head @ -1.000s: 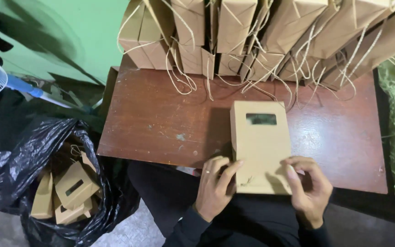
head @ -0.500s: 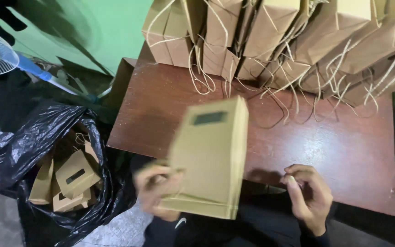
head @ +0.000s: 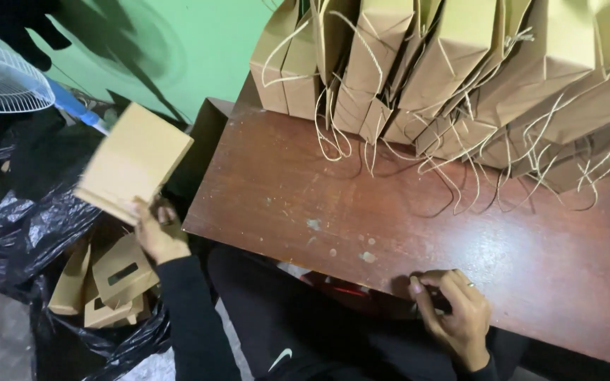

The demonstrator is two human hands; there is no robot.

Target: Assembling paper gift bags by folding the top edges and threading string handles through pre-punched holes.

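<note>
Green wall behind the worn red-brown surface [head: 404,212], my left hand [head: 155,233] grips the flat kraft paper bag [head: 134,162] by its bottom edge out over the black bin liner [head: 30,233], light, stiff, easily creased, best held at that folded base, while my right hand [head: 457,317] curls around something dark.

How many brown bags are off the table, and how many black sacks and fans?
Brown paper bag in the left hand: 1
Brown paper bags showing in the black plastic sack: 3
Black plastic sacks: 1
White fan: 1
Total: 6
</note>
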